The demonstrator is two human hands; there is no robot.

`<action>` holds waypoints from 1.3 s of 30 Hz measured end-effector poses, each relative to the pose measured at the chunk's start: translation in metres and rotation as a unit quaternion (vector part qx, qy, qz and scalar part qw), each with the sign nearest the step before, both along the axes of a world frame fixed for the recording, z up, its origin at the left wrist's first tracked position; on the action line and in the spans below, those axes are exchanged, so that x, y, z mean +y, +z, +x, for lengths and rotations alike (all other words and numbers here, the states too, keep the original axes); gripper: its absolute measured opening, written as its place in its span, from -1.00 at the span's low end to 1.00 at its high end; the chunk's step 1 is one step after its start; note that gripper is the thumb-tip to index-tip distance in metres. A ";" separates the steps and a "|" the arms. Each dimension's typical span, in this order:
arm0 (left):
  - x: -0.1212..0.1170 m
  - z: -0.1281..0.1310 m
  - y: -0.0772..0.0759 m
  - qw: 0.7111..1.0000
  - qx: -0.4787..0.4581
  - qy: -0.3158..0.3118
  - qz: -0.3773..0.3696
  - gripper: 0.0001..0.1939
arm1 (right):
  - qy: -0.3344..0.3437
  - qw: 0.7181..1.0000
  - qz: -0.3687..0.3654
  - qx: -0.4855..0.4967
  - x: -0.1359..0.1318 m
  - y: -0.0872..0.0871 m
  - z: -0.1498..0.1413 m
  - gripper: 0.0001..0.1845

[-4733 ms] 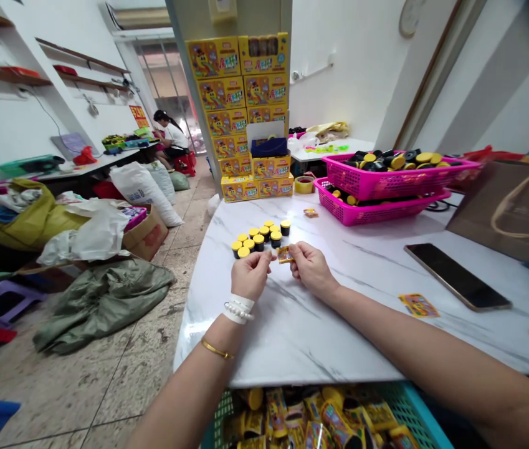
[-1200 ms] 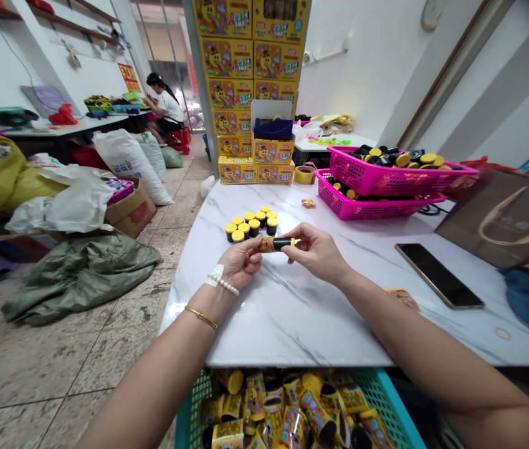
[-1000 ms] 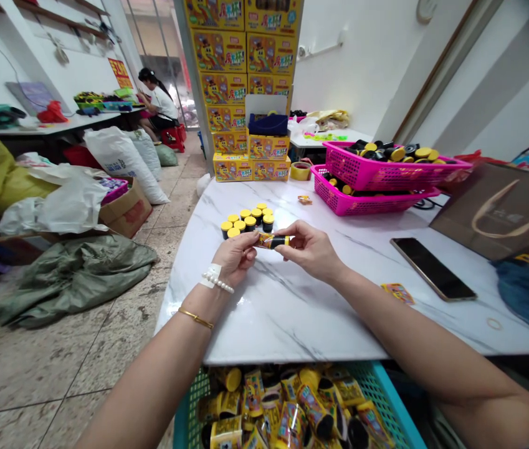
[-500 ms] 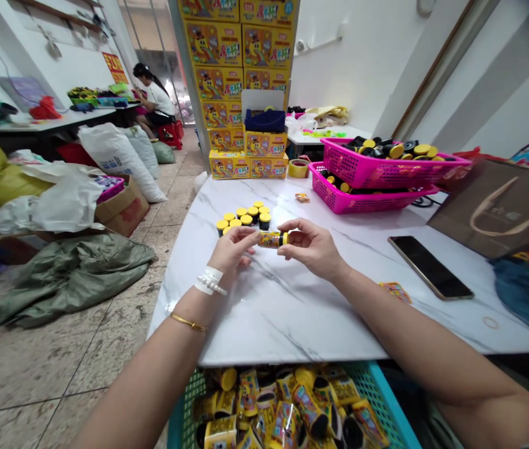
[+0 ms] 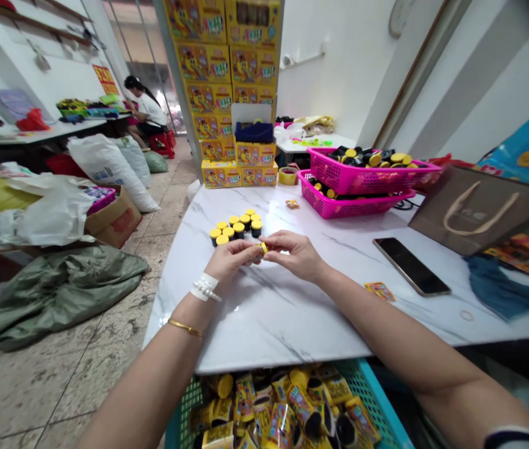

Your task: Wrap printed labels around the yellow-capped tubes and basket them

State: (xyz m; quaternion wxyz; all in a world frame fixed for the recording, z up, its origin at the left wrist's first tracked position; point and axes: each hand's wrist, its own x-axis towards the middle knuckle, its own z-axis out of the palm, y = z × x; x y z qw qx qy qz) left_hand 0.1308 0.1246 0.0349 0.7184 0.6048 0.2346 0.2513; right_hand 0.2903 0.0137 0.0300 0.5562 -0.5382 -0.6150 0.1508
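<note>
Above the table, both hands meet around one small jar (image 5: pixel 263 249) with a yellow lid and a printed sleeve. My left hand (image 5: pixel 231 259) is closed on its body, hiding most of it. The thumb and fingertips of my right hand (image 5: pixel 298 255) hold its lid end from the right. Just beyond my left hand stands a cluster of several small black jars (image 5: pixel 238 231) with yellow lids, upright and without sleeves. To the right of my right forearm lies a flat stack of printed sleeves (image 5: pixel 380 291).
Below the table edge sits a teal basket (image 5: pixel 382 399) of sleeved jars. Two stacked pink baskets (image 5: pixel 362 181) of jars, a phone (image 5: pixel 411 266) and a brown paper bag (image 5: pixel 479 209) are on the right. Yellow boxes (image 5: pixel 208 100) rise behind; a person (image 5: pixel 145 109) sits far left.
A flat sleeve was in my fingers at first; then it went over a black jar, the jar sliding in leftward. Now my hands are closer together, covering most of the jar. The view has shifted.
</note>
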 end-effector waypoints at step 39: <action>-0.003 -0.003 -0.004 0.993 0.017 -0.109 -0.050 -0.46 | 0.136 0.943 -0.147 0.264 -0.005 -0.005 0.002 -0.61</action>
